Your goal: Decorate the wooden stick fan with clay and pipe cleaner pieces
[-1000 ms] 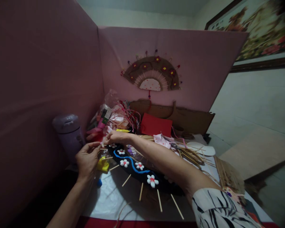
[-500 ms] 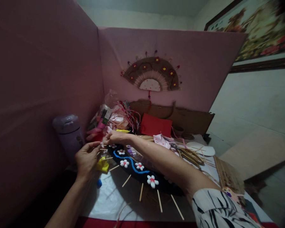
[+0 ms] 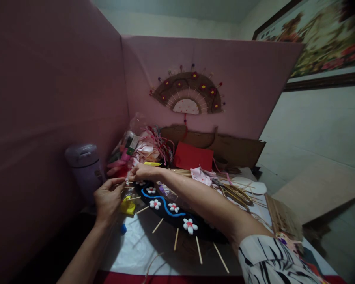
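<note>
A dark fan-shaped craft piece (image 3: 177,219) lies across the table, decorated with white clay flowers (image 3: 190,226) and a wavy blue clay strip (image 3: 166,206). Thin wooden sticks (image 3: 176,239) jut from its curved edge. At its far left end, my left hand (image 3: 109,199) pinches with thumb and forefinger by a stick tip. My right hand (image 3: 142,172) reaches across the fan, its fingers closed at the same spot. Between the two sets of fingertips is something small and pale, too tiny to name. The right forearm hides part of the fan.
A lilac flask (image 3: 85,171) stands left. Yellow clay (image 3: 127,206) and a blue lump (image 3: 123,228) lie near my left hand. Behind are fabric scraps (image 3: 148,150), a red card (image 3: 193,156), and gold-handled scissors (image 3: 235,195). A finished fan (image 3: 192,90) hangs on the pink partition.
Very little differs. The view has shifted slightly, while both hands stay pinched together at the fan's far left end.
</note>
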`<state>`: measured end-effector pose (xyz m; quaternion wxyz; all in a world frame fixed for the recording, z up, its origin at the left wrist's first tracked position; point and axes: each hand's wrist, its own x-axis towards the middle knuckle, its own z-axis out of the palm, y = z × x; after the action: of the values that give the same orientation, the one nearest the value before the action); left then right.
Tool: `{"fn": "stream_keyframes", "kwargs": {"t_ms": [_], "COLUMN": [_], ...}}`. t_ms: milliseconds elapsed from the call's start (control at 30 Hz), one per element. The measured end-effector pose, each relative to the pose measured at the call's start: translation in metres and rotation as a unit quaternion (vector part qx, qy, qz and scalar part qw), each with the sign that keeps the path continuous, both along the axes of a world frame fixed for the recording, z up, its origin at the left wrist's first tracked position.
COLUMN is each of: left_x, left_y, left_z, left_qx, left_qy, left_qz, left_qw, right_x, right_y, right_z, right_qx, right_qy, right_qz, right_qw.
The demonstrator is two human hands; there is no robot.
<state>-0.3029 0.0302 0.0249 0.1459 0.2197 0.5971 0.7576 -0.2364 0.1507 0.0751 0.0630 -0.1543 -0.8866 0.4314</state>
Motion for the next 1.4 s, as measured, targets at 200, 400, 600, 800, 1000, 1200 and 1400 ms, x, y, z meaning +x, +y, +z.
{"fn": "stream_keyframes", "kwargs": {"t_ms": [200, 400, 600, 800, 1000, 1200, 1400], "left_x": [-0.0023, -0.0051, -0.0045, -0.0024, -0.0041, -0.0045, -0.0076], "left_y": [0.0010, 0.0025, 0.0022, 0.0014, 0.0022, 0.0024, 0.0015], "left_z": [-0.0026, -0.0065, -0.0057, -0.0027, -0.0048, -0.0051, -0.0074], "left_qx": [0.003, 0.012, 0.005, 0.009, 0.007, 0.003, -0.008], "left_qy": [0.005, 0.004, 0.004, 0.002, 0.011, 0.004, 0.031], "left_qz": [-0.002, -0.003, 0.001, 0.004, 0.002, -0.001, 0.010], "left_qw": [1.000, 1.000, 1.000, 1.000, 1.000, 1.000, 0.999], "right_x": [0.0006, -0.0006, -0.0033, -0.0041, -0.0021, 0.0003, 0.0033], "right_y": [-0.0011, -0.0004, 0.0025, 0.0036, 0.0005, -0.0006, -0.0020], "right_z": [0.0022, 0.0020, -0.0016, -0.0030, 0.0009, 0.0020, 0.0044], "right_qx": [0.010, 0.019, 0.024, 0.024, 0.022, 0.012, -0.002], "right_qy": [0.004, 0.004, -0.004, 0.006, 0.011, 0.009, -0.003], "right_qz": [0.005, 0.006, 0.004, 0.006, 0.011, 0.007, -0.002], "right_qw": [1.000, 1.000, 1.000, 1.000, 1.000, 1.000, 1.000]}}
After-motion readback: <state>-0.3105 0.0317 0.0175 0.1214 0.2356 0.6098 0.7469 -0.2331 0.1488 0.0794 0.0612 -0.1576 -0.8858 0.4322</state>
